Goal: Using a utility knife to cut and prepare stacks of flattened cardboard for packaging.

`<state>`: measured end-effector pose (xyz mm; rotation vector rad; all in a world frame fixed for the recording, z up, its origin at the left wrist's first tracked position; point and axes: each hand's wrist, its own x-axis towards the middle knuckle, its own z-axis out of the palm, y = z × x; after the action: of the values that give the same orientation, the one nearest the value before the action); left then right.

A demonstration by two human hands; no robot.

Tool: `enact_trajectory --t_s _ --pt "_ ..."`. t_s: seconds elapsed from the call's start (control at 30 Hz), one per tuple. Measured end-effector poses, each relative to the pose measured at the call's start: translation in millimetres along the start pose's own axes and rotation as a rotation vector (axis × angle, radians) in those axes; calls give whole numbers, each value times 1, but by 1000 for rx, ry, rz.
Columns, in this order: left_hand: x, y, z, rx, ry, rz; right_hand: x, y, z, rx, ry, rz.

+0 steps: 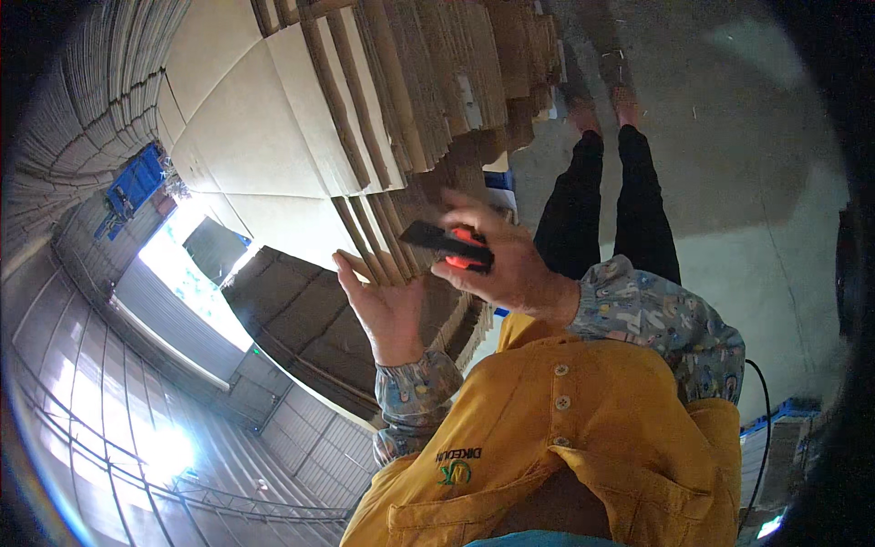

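Note:
My left hand (387, 310) is at the near edge of a stack of brown cardboard sheets (369, 223). Its thumb lies along one edge, and the other fingers are partly hidden by the board. My right hand (519, 269) is closed around a black-and-red hand tool (451, 244), whose exact kind I cannot make out. The tool's dark end points left, close to the cardboard edges and above my left hand. Motion blurs the raised fingers of my right hand.
Large pale cardboard sheets (251, 137) spread out at upper left, beside tall layered stacks (437, 73). A darker stack (301, 310) stands left of my left hand. My black-trousered legs (574, 201) stand on the concrete floor (738, 118). A black cable (766, 428) hangs at right.

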<state>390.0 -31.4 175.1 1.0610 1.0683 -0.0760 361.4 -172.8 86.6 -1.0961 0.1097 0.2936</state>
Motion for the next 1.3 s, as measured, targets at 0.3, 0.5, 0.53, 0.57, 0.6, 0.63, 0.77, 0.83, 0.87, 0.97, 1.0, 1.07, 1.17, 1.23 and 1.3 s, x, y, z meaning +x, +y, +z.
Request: enact_trajectory --t_s 0.3,0.5,0.53,0.57,0.6,0.63,0.77,0.83,0.87,0.97,1.0,1.07,1.17,1.23,1.3 --pt "-8 -4 13 13 77 87 -6 2 9 -45 1 -29" --pt "-6 5 -9 129 8 103 -11 -4 11 156 -64 -135" --pt "-6 3 -4 109 128 115 -11 -4 12 199 -27 -134" --pt "-7 3 -5 109 125 115 -12 -4 11 198 -25 -135" --pt "-9 3 -6 112 73 104 -13 -5 9 188 -84 -104" --pt "-10 4 -6 114 20 93 -13 -6 8 176 -144 -72" --pt "-11 4 -3 153 129 125 -13 -1 13 155 -77 -181" --pt "-10 6 -9 28 -64 59 -14 -1 12 196 -93 -130" --pt "-10 5 -9 28 -64 58 -14 -1 12 196 -92 -130" --pt "-10 4 -7 32 -20 66 -13 1 12 160 -84 -169" --pt "-8 6 -12 59 -40 61 -13 1 13 162 -86 -161" --pt "-7 7 -16 86 -59 58 -14 -1 13 164 -89 -154" --pt "-5 3 -13 57 82 76 -15 -1 12 156 -112 -95" --pt "-13 4 -6 16 -97 14 -15 -1 14 160 -100 -133" --pt "-9 3 -4 89 -15 48 -14 -1 12 164 -115 -128"
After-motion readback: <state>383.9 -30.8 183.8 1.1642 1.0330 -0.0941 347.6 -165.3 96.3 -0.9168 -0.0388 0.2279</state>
